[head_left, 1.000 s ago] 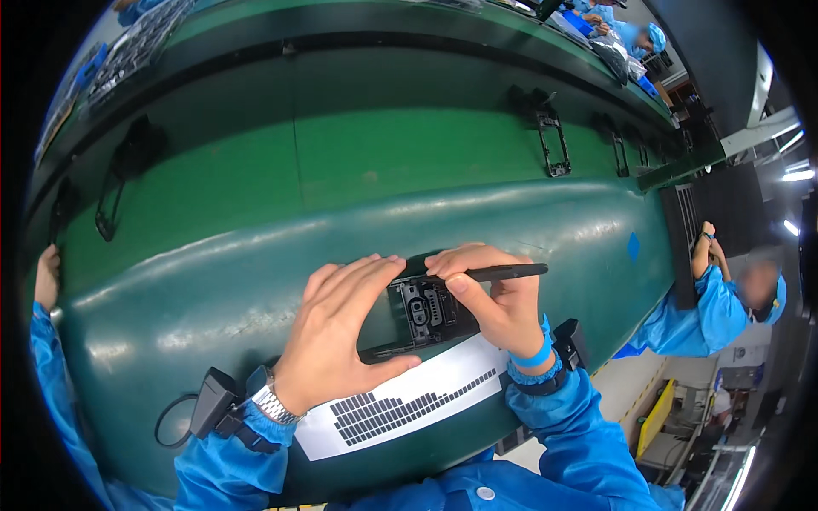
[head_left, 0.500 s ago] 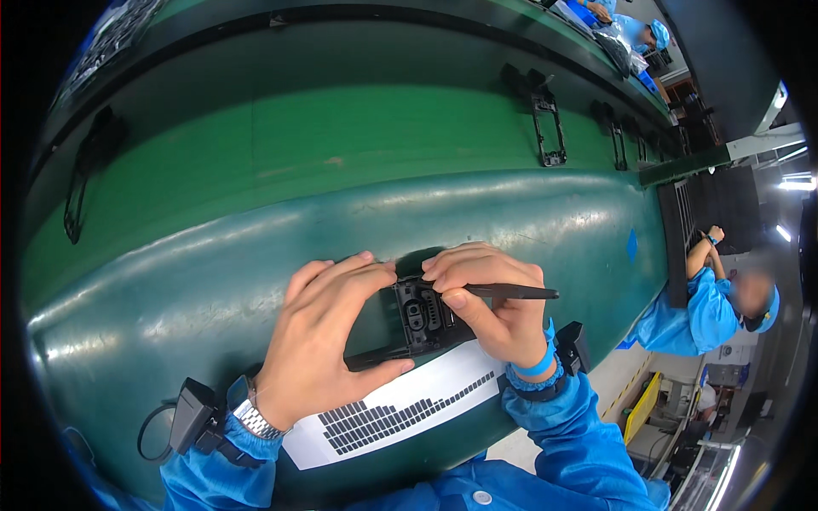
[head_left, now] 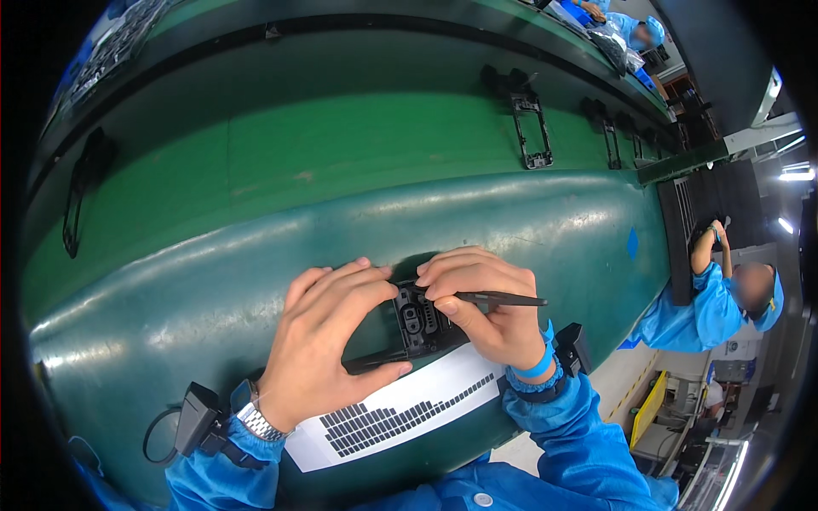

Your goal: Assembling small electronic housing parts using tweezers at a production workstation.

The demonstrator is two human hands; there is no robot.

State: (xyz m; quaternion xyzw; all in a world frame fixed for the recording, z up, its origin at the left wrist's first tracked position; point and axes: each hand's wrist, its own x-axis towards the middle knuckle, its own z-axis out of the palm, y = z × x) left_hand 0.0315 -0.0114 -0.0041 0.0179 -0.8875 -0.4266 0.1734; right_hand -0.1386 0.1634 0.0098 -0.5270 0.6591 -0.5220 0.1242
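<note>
One frame (head_left: pixel 538 159) is drifting left. Spread left fingers (head_left: pixel 366 295) are bracketing a likely rigid housing (head_left: pixel 411 318), best edge-held; right fingers (head_left: pixel 477 277) are pinching a tool (head_left: pixel 511 299).

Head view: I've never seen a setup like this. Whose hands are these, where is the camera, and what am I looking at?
There is no machine: these are a person's bare hands. Every picture comes from one fisheye camera worn on the person's head, looking down, so straight edges bend. The right hand holds a slim black pen-like tool at a black part. The left hand is spread at the part's left side; how firmly it grips is unclear. On the green work surface lies a white sheet with rows of small black rectangles. Beyond it, black frames are on a brighter green strip.
</note>
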